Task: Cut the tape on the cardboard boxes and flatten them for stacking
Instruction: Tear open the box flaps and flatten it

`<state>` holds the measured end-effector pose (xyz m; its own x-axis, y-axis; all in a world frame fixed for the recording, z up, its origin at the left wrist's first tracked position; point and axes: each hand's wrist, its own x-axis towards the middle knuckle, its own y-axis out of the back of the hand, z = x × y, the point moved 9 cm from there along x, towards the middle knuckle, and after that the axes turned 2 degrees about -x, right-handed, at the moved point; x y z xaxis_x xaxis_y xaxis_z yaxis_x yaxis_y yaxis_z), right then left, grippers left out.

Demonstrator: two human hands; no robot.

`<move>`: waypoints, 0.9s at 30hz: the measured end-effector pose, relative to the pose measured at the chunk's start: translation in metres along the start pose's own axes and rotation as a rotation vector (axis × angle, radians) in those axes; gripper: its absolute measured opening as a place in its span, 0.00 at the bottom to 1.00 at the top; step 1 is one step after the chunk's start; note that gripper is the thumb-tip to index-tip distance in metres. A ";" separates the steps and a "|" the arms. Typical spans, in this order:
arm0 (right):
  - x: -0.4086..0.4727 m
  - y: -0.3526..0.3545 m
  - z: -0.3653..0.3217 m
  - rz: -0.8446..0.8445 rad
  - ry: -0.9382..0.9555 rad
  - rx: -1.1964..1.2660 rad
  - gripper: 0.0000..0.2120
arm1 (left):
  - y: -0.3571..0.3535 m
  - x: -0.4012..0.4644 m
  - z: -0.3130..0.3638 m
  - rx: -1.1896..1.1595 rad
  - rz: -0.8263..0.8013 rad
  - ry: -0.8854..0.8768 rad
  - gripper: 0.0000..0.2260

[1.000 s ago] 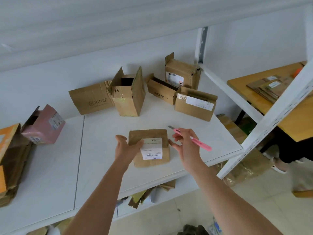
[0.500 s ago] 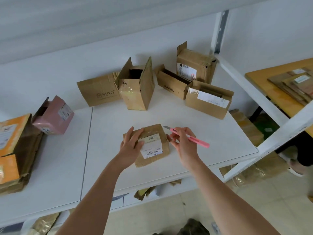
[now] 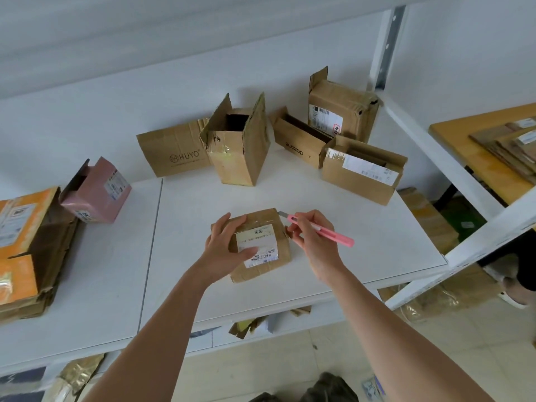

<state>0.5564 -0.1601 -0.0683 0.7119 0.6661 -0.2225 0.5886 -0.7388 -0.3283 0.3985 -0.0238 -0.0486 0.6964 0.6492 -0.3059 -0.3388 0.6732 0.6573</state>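
Note:
A small taped cardboard box (image 3: pixel 268 265) with a white label lies near the front of the white shelf (image 3: pixel 362 227). My left hand (image 3: pixel 224 246) holds it from the left, fingers over its top and thumb across the label. My right hand (image 3: pixel 311 236) grips a pink utility knife (image 3: pixel 327 231) like a pen. Its blade tip is at the box's far right top corner. Several opened cardboard boxes (image 3: pixel 240 149) stand at the back of the shelf.
A pink box (image 3: pixel 97 192) lies on its side at the left, beside a stack of flattened orange and brown cardboard (image 3: pixel 26 250). A white diagonal shelf brace (image 3: pixel 478 245) runs on the right, with a wooden table (image 3: pixel 475 158) holding flattened boxes behind it.
My left hand has shifted over the small box's top and label. The box has turned slightly, and the knife's blade has come down to the box's far right corner.

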 end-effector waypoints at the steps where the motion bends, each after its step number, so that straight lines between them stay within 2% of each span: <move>1: 0.002 -0.001 -0.002 -0.012 0.005 -0.019 0.05 | 0.000 0.001 0.000 0.001 0.012 0.007 0.32; 10: 0.001 0.002 -0.008 -0.111 0.065 -0.113 0.08 | -0.002 0.003 -0.001 -0.059 0.097 -0.035 0.30; 18: -0.017 0.012 -0.004 -0.136 0.088 -0.148 0.09 | -0.005 0.001 0.001 -0.094 0.056 -0.059 0.31; 27: -0.032 0.032 -0.007 -0.158 0.162 -0.352 0.06 | -0.003 0.000 0.005 -0.105 0.041 -0.059 0.31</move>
<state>0.5549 -0.2060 -0.0652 0.6369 0.7700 -0.0377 0.7703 -0.6376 -0.0071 0.4031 -0.0278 -0.0473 0.7158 0.6568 -0.2374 -0.4296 0.6820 0.5918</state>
